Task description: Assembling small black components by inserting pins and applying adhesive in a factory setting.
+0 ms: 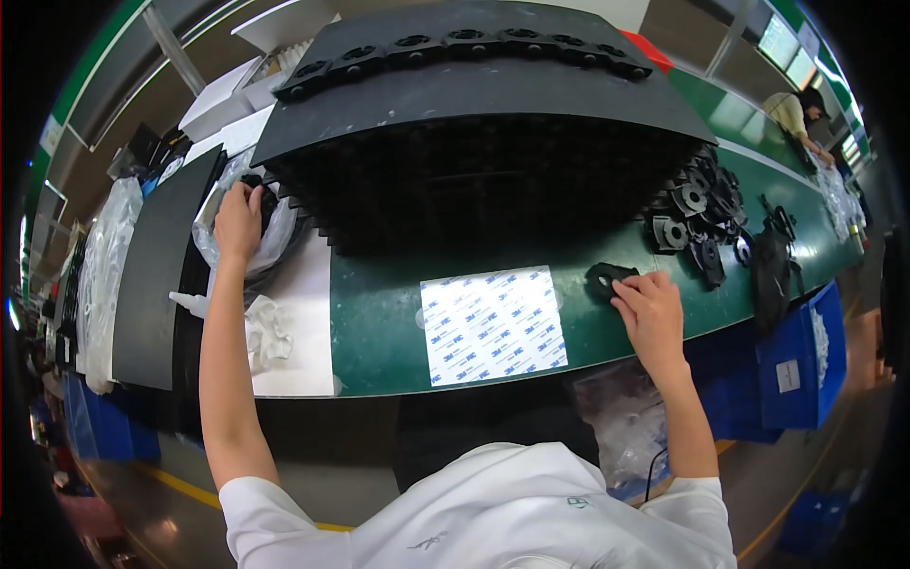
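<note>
My right hand (650, 308) pinches a black plastic part (607, 280) with a round hole, low over the green bench at the right of a white sheet (493, 324) with blue print. On the far left my left hand (239, 220) reaches into a clear plastic bag (277, 232), its fingers closed at a small dark piece; what exactly they hold is mostly hidden. A pile of black plastic parts with round rings (697, 204) lies beyond my right hand.
Tall stacked black boards (474, 90) fill the back, a row of black parts on top. At left stand more black boards (156, 284), a white bottle tip (190, 303) and crumpled white paper (269, 332). Blue bins (801, 365) hang low right. Another person (801, 119) works far right.
</note>
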`<control>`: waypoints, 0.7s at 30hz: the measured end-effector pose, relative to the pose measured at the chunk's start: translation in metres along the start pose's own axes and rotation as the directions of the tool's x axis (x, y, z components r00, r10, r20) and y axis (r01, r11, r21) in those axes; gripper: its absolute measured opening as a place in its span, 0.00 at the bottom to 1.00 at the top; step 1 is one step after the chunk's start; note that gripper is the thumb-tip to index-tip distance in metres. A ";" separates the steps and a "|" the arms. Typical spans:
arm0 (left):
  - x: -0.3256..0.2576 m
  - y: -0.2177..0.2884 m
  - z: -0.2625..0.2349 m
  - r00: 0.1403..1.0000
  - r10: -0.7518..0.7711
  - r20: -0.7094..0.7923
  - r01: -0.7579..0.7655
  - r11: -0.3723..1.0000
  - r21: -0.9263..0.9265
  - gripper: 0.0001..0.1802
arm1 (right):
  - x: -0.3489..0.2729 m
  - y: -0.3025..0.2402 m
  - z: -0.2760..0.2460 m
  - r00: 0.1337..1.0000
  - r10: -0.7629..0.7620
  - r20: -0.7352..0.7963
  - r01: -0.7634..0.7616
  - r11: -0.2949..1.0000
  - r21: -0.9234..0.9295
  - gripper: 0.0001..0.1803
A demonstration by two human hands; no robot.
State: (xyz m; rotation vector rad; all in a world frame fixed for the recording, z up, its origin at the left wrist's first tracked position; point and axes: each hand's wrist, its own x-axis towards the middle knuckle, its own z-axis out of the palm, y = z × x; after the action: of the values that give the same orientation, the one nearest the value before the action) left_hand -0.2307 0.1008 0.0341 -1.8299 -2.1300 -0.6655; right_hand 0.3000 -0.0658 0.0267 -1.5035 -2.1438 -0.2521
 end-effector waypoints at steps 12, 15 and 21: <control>-0.157 0.022 -0.084 0.988 -0.032 -0.152 0.005 0.984 -0.175 0.15 | -0.004 -0.053 0.004 0.980 0.128 -0.154 -0.067 0.934 0.351 0.11; -0.182 0.010 -0.074 0.996 -0.009 -0.086 -0.004 0.989 -0.149 0.09 | 0.007 -0.080 0.013 0.987 0.042 -0.155 0.035 0.887 0.460 0.11; -0.178 0.059 -0.112 0.929 -0.293 -0.225 0.102 0.788 -0.607 0.04 | 0.018 -0.127 0.015 0.988 -0.043 -0.149 0.131 0.744 0.655 0.13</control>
State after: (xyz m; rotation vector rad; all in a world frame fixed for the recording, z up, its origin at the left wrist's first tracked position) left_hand -0.1530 -0.1026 0.0564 -1.5964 -2.0512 -1.7114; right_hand 0.1740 -0.0917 0.0400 -0.9359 -1.9002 0.3588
